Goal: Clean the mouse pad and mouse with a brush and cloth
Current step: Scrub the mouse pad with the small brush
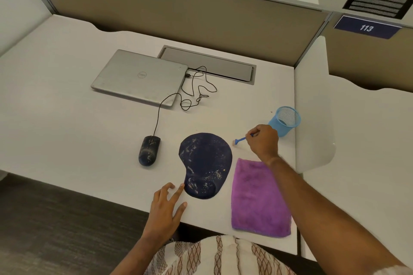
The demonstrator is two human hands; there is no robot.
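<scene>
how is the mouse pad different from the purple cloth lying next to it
The mouse pad is dark navy and speckled with pale debris; the purple cloth looks clean. The mouse pad is rounded, with a raised wrist rest; the cloth is a flat rectangle. The left hand touches the pad's near edge; nothing touches the cloth. Both lie flat on the desk.

One mouse (149, 150), one mouse pad (204, 163) (speckled), one brush (240, 140), one cloth (259, 198).

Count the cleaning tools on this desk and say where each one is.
2. The blue brush is held in the right hand, just right of the mouse pad. The purple cloth lies flat near the desk's front edge, right of the pad. None looks hidden.
</scene>
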